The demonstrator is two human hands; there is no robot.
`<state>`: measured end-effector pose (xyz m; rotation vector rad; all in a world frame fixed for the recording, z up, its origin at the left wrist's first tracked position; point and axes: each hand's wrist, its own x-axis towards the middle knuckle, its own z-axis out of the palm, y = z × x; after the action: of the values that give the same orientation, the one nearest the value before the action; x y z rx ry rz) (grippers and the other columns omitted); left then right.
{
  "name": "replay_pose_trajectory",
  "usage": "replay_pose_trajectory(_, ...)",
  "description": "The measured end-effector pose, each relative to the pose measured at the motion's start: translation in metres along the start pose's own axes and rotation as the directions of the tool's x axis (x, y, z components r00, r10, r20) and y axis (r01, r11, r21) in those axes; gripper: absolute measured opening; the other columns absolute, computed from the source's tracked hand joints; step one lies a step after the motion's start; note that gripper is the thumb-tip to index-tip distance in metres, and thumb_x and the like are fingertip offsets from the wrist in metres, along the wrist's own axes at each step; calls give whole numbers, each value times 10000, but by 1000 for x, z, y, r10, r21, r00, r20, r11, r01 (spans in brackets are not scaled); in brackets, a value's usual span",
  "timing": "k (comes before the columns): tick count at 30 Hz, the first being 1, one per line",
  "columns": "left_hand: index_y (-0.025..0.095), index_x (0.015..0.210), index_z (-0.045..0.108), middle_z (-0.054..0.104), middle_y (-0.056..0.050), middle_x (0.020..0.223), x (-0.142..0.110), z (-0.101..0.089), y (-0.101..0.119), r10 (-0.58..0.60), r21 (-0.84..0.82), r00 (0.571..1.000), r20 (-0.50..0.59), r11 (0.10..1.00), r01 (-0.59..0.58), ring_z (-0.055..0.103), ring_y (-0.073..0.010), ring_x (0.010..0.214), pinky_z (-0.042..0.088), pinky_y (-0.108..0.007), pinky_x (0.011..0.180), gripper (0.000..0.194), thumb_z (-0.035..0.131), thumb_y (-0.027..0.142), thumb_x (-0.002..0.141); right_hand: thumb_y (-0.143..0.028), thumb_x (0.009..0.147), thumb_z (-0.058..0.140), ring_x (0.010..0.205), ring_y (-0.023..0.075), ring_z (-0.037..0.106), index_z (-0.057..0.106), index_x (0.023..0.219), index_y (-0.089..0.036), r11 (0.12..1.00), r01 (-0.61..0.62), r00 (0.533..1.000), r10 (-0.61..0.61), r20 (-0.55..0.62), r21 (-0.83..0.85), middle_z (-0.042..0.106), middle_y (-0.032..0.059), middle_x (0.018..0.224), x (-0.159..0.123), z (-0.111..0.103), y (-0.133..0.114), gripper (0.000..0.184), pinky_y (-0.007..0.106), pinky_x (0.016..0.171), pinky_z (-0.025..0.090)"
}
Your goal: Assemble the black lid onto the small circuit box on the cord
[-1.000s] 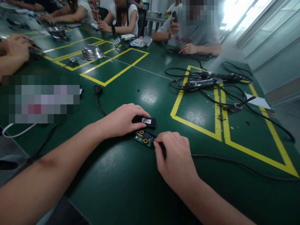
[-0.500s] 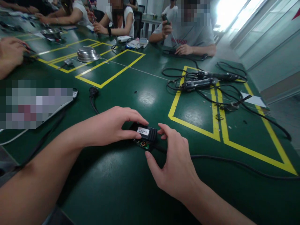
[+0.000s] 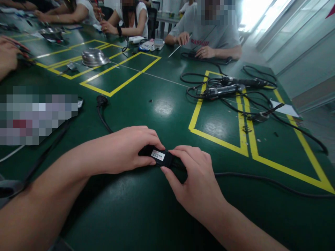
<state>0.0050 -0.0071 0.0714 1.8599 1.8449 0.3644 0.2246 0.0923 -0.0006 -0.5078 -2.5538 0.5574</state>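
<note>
two hands on a black case [image 3: 165, 158], frame centre
left hand [image 3: 119, 150] and right hand [image 3: 195, 170], fingers curled, pinch its ribbed plastic.

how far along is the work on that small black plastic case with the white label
Done: the case looks closed, with no inner parts showing. In hand: the left hand and right hand hold it near opposite ends. Remaining: possibly fastening it; the seam is too small to judge, and the black cylindrical corded tools lie unused.

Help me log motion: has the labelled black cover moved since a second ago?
Yes, nearer the camera, judged against the yellow tape; the black cover now hides the circuit board.
</note>
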Motion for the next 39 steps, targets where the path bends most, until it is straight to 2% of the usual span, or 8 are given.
replay_pose_trajectory(15, 279, 1121, 786, 789, -6, 1130, 0, -1, 1, -29, -35, 1000, 9, 999, 29, 712, -232, 1082, 524, -327, 938, 186, 811, 254, 938, -284, 1031, 657, 1070, 318, 693, 638, 1210, -225, 999, 41, 999, -40, 12, -27, 782, 116, 1152, -1, 3, -1, 190, 494, 946, 467)
replay_pose_trajectory(20, 289, 1144, 762, 757, -9, 1092, -3, 6, -2, -80, -49, 997, 0, 996, 80, 702, -240, 1004, 536, -326, 864, 305, 848, 234, 857, -270, 992, 670, 1088, 323, 695, 649, 1212, -228, 1000, 5, 1000, -5, 31, 7, 774, 118, 1176, 0, 2, -4, 225, 504, 959, 483)
replay_pose_trajectory(23, 293, 1116, 760, 748, -5, 1069, -4, 9, -2, -92, -55, 996, 1, 994, 92, 700, -238, 990, 534, -326, 857, 273, 832, 218, 864, -253, 976, 659, 1066, 320, 702, 650, 1217, -236, 1000, -12, 1000, 11, 20, 23, 772, 123, 1162, 0, 4, -5, 242, 506, 948, 500)
replay_pose_trajectory(30, 297, 1146, 773, 783, -11, 1111, -7, 5, -1, -108, -97, 994, 2, 989, 108, 733, -239, 1014, 564, -324, 884, 287, 814, 242, 867, -228, 939, 657, 984, 311, 726, 531, 1399, -219, 1000, 17, 998, -18, -60, -16, 774, 123, 1126, 0, 7, -5, 477, 490, 875, 551)
replay_pose_trajectory(35, 304, 1216, 781, 807, -21, 1145, -4, 2, -4, -109, -126, 992, -60, 987, 101, 752, -248, 1035, 588, -336, 904, 265, 740, 384, 966, -242, 932, 688, 998, 305, 731, 439, 1463, -207, 1000, -1, 997, 0, -74, -18, 761, 127, 1158, 1, 5, -6, 587, 477, 857, 580)
replay_pose_trajectory(37, 289, 1233, 781, 801, -44, 1186, -1, 5, -9, -111, -102, 986, -126, 990, 99, 746, -259, 1076, 593, -360, 953, 269, 703, 395, 998, -237, 932, 683, 957, 289, 722, 459, 1404, -213, 1000, -12, 996, 11, -90, -4, 747, 113, 1124, 1, 6, -6, 523, 455, 829, 579)
replay_pose_trajectory(39, 279, 1291, 774, 782, -77, 1265, 3, 9, -14, -92, -46, 979, -184, 995, 85, 722, -280, 1167, 582, -403, 1039, 306, 674, 346, 1010, -229, 941, 657, 876, 268, 701, 502, 1279, -224, 1000, -6, 994, 7, -108, 6, 728, 87, 1036, 1, 6, -6, 372, 424, 771, 556)
